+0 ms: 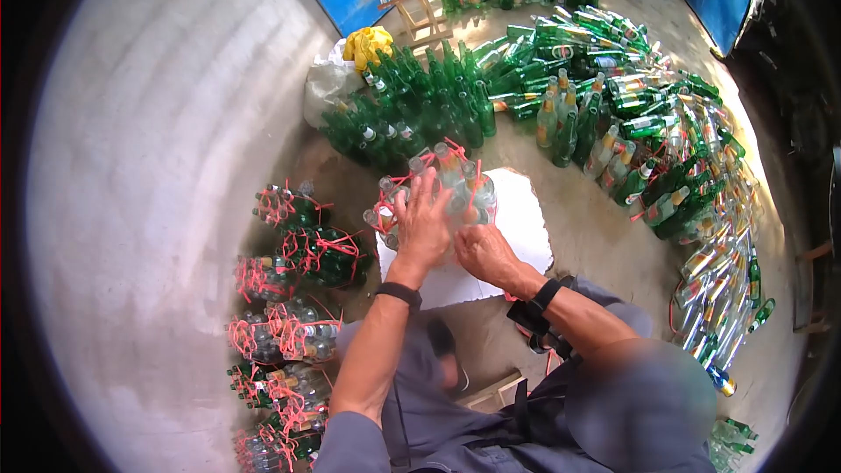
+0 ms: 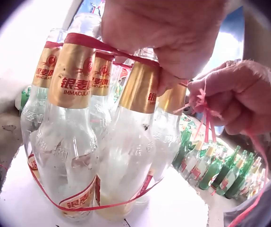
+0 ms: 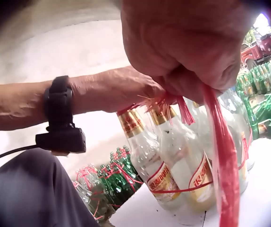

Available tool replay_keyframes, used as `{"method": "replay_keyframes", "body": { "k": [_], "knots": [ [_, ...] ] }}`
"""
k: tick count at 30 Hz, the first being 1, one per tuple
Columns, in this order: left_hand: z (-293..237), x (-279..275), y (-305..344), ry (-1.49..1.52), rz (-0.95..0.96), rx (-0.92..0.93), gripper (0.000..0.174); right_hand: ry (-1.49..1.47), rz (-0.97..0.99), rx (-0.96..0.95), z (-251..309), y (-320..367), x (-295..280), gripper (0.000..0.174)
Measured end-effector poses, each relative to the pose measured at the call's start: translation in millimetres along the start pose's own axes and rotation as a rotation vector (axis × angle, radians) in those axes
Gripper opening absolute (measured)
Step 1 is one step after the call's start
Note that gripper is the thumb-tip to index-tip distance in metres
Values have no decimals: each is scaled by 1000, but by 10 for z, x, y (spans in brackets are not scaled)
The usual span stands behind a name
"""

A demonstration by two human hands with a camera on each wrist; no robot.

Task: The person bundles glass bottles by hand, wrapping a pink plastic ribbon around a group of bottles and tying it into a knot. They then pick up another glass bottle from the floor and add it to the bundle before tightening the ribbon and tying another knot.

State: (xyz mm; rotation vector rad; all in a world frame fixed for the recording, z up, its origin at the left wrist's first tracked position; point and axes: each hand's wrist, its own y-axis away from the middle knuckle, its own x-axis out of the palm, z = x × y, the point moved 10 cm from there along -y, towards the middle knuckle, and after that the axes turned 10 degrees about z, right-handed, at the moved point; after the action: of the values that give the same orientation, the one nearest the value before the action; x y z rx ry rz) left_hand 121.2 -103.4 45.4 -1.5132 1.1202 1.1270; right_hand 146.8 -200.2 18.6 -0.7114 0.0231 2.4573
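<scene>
On the white board (image 1: 517, 236), the clear bottles (image 2: 123, 151) stand bundled, long axes upright, mouths up. The left hand (image 1: 423, 223) rests at their necks, its grip hard to tell; the right hand (image 1: 486, 254) pinches red string (image 3: 225, 165). An even pull, with necks pressed together, should tie it snugly.

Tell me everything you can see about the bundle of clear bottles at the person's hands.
The bundle is several clear, glass-looking bottles standing upright, close together, on a white board. Gold wraps with red lettering cover their necks, and red-and-gold labels show low on the bodies. Red string runs around the necks and lower bodies. The left hand touches the bottle tops; the right hand pinches string beside them. The exact bottle count is unclear.
</scene>
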Motion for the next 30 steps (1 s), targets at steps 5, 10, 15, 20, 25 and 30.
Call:
{"method": "replay_keyframes", "body": {
  "k": [5, 10, 15, 20, 25, 30],
  "knots": [
    [18, 14, 40, 8, -44, 13, 50, 84, 38, 26, -23, -23, 6, 29],
    [57, 18, 11, 12, -47, 3, 51, 63, 47, -24, 69, -21, -104, 28],
    [39, -23, 43, 43, -74, -2, 48, 120, 70, 7, 234, -113, -237, 24],
    [69, 6, 39, 50, -87, -5, 50, 341, 69, -50, 300, -292, -361, 18],
    [47, -29, 33, 58, -103, 13, 54, 647, 82, -235, 428, -614, -381, 16],
    [17, -79, 46, 82, -86, 18, 56, 588, 36, -161, 256, -789, -452, 19]
  ]
}}
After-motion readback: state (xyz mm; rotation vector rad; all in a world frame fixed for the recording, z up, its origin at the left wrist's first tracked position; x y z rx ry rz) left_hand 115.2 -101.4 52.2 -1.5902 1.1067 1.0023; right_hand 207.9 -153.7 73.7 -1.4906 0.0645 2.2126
